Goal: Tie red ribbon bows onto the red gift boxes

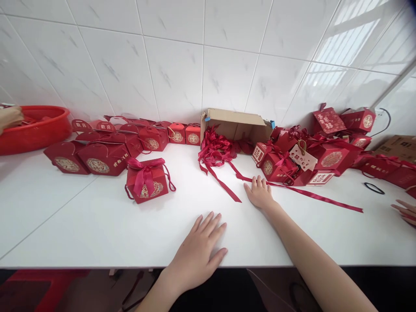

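Observation:
My left hand (202, 251) lies flat near the table's front edge, fingers spread, with nothing in it. Farther forward and to the right, my right hand (259, 193) rests palm down, its fingertips beside a long red ribbon (312, 196) that it may be touching. A tangle of red ribbons (216, 145) spills from an open cardboard box (235, 116) against the wall, and one loose ribbon end (224, 185) reaches toward my hands. To the left stands a red gift box (147, 182) with a bow on top and rope handles at its sides.
Several red gift boxes (104, 158) are grouped at the left, near a red basin (35, 130). More boxes with bows (328, 156) are piled at the right. A black ring (373, 187) lies on the white table (130, 238). Another person's hand (406, 211) shows at the right edge.

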Action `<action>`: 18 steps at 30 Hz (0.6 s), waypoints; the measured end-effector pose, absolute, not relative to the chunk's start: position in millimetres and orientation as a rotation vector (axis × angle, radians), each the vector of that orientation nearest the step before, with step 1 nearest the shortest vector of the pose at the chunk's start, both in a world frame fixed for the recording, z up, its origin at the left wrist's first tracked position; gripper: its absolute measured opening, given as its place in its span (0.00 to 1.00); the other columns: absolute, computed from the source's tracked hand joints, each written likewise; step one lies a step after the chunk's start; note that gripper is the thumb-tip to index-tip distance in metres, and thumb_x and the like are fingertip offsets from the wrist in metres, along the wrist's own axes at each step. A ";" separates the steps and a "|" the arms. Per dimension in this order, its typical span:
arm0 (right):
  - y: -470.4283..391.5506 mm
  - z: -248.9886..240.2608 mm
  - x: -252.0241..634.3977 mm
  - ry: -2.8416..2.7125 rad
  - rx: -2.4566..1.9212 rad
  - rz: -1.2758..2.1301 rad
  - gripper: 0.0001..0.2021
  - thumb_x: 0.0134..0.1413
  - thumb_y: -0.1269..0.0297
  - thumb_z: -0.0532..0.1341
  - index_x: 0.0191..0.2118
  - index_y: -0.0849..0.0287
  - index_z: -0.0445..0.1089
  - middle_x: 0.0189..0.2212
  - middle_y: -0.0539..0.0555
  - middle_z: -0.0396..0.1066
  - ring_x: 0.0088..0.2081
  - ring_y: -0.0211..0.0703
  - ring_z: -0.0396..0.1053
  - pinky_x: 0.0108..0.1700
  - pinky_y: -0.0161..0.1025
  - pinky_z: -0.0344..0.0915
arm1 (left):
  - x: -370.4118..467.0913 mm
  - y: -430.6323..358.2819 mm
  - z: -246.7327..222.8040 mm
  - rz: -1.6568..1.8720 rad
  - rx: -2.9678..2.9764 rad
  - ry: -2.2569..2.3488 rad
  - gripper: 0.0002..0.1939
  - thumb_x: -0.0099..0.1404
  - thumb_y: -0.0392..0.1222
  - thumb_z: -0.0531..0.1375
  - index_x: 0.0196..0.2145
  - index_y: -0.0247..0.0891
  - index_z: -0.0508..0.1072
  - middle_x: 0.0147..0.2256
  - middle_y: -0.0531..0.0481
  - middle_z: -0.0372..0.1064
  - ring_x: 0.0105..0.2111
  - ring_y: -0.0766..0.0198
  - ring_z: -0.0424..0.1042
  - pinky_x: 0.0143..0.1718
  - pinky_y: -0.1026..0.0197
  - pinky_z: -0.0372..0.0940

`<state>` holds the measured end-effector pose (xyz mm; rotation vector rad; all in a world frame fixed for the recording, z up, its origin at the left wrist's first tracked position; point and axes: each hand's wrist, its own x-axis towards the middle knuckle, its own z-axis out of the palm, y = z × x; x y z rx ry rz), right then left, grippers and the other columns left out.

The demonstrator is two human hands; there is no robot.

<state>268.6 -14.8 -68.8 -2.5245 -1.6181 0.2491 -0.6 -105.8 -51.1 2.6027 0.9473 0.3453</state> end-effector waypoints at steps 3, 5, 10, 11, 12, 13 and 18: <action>-15.1 -69.2 268.5 -1.603 -2.518 0.260 0.35 0.63 0.49 0.39 0.67 0.69 0.40 0.68 0.62 0.35 0.68 0.56 0.32 0.65 0.53 0.32 | -0.6 -105.7 -51.9 0.352 2.605 0.947 0.27 0.70 0.52 0.47 0.64 0.47 0.52 0.66 0.49 0.44 0.66 0.52 0.42 0.64 0.43 0.45; -15.0 -69.8 269.1 -1.588 -2.508 0.271 0.35 0.63 0.49 0.39 0.67 0.69 0.40 0.68 0.61 0.35 0.68 0.56 0.32 0.66 0.53 0.30 | -0.4 -105.5 -52.7 0.350 2.601 0.950 0.27 0.70 0.53 0.47 0.64 0.47 0.53 0.66 0.49 0.44 0.66 0.52 0.42 0.64 0.43 0.45; -6.3 -70.9 260.3 -1.510 -2.439 0.299 0.37 0.62 0.48 0.42 0.66 0.74 0.42 0.67 0.67 0.36 0.68 0.61 0.32 0.65 0.57 0.30 | 0.0 -105.8 -54.4 0.352 2.608 0.947 0.27 0.70 0.53 0.46 0.64 0.46 0.52 0.66 0.49 0.43 0.66 0.52 0.42 0.65 0.43 0.45; -2.2 -70.5 253.1 -1.498 -2.409 0.303 0.38 0.62 0.48 0.44 0.66 0.77 0.43 0.67 0.69 0.36 0.67 0.63 0.32 0.65 0.59 0.30 | 0.1 -106.0 -54.3 0.348 2.611 0.947 0.27 0.70 0.53 0.46 0.64 0.46 0.52 0.66 0.49 0.43 0.66 0.52 0.42 0.65 0.42 0.44; 2.5 -69.7 243.0 -1.496 -2.367 0.305 0.39 0.61 0.47 0.45 0.65 0.79 0.44 0.66 0.72 0.37 0.67 0.64 0.32 0.64 0.60 0.31 | 0.2 -106.3 -54.1 0.341 2.612 0.948 0.27 0.70 0.53 0.46 0.64 0.46 0.52 0.66 0.48 0.43 0.66 0.52 0.41 0.65 0.42 0.44; 7.9 -68.5 230.1 -1.506 -2.310 0.304 0.40 0.60 0.46 0.46 0.65 0.80 0.45 0.66 0.74 0.38 0.67 0.66 0.33 0.64 0.61 0.31 | 0.2 -106.6 -53.6 0.333 2.611 0.950 0.27 0.70 0.53 0.46 0.64 0.45 0.52 0.66 0.48 0.43 0.66 0.52 0.41 0.65 0.42 0.44; 36.6 -60.5 140.3 -1.830 -1.774 0.316 0.39 0.56 0.40 0.42 0.58 0.69 0.60 0.63 0.59 0.55 0.65 0.56 0.46 0.63 0.54 0.38 | -0.8 -107.2 -48.5 0.319 2.596 0.951 0.28 0.70 0.53 0.46 0.64 0.45 0.53 0.66 0.47 0.43 0.66 0.51 0.42 0.64 0.41 0.44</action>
